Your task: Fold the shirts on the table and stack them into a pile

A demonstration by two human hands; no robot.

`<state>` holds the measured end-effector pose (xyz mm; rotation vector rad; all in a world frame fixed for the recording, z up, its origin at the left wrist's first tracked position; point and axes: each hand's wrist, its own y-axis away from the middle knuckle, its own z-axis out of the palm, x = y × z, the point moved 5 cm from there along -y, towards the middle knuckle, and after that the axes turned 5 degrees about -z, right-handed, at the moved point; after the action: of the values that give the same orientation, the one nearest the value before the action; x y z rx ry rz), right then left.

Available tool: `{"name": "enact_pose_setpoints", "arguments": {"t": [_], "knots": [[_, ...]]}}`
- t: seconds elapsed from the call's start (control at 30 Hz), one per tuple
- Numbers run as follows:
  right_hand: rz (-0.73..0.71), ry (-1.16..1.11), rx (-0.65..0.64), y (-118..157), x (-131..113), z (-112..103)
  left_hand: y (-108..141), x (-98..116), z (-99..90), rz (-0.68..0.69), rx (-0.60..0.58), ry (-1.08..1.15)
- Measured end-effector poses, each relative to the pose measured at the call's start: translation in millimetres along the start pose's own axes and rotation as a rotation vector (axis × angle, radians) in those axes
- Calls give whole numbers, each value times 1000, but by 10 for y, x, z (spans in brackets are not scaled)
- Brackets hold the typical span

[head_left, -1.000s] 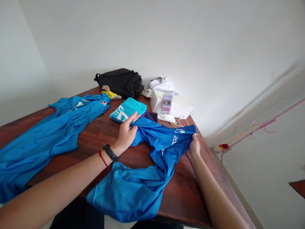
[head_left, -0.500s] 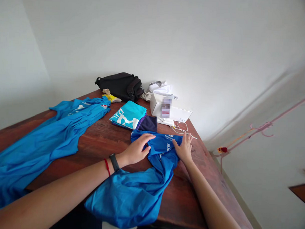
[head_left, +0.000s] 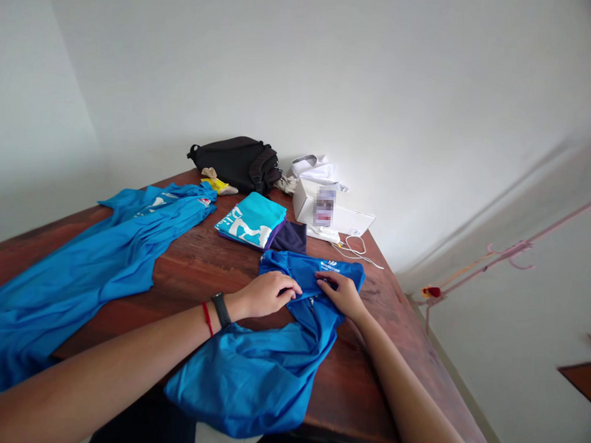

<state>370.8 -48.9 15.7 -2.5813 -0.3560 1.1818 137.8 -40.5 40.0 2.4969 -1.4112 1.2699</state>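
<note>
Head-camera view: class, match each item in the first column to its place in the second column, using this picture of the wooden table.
Items:
1. Black bag
2. Folded turquoise shirt
3. Long blue shirt
4. Person's left hand

Places:
A. Resting on a second blue shirt
B. Spread out flat at the far left
C. Against the wall at the far end
D. Beside a dark navy cloth

Pairs: 1-C, 2-D, 3-B, 4-A

White painted walls meet at upper left — a reddish-brown wooden table stands against them, and what looks like pink cord crosses the right wall.
</note>
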Motion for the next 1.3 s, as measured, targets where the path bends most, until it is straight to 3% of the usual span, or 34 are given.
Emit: {"name": "enact_pose_setpoints", "arguments": {"t": [0.33,0.7,0.9,1.13,1.3], "knots": [[19,-63,13,-7,49,-14,40,-8,36,92,-86,-74],[-13,2,-7,-5,13,-16,30,-49,101,93,-130,-196],[-14,7,-6,-5,29,-21,51,35,-15,43,-6,-174],[21,4,-30,-6,17,-6,36,117,-259,7,220,120],[20,15,-32,-3,11,-5,53,116,-192,-39,188,186]]}}
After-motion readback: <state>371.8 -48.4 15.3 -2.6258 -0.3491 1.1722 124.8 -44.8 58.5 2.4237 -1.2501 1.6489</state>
